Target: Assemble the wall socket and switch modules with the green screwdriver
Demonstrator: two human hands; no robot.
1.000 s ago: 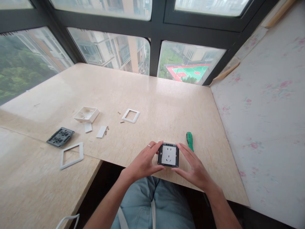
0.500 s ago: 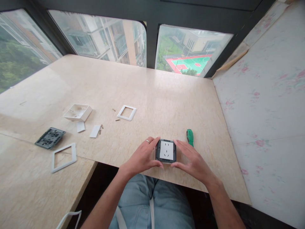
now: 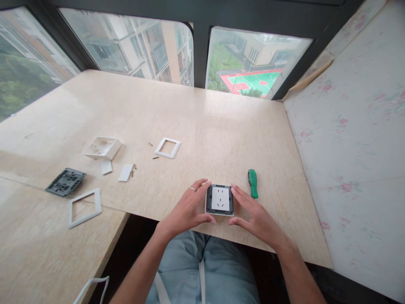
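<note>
Two hands point(image 3: 189, 206) — socket point(image 3: 220, 198) between.

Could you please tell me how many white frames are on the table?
2: one frame lies right of the white box; the other frame lies beside the grey plate, farther from the socket.

Bright, diffuse daylight from the window point(image 3: 236, 55) beyond the socket point(image 3: 220, 199). Pale glare on the counter point(image 3: 218, 109) between socket and window. Shadows soft, faint; gap point(image 3: 134, 232) below left of socket almost black. Buildings point(image 3: 171, 50) beyond socket hazy, washed out. Socket slots readable; screws point(image 3: 155, 158) left of and beyond it soft, little detail. Wide-lens stretch: wallpaper point(image 3: 360, 143) right of socket pulled toward the edge, flowers point(image 3: 346, 186) smeared.
</note>
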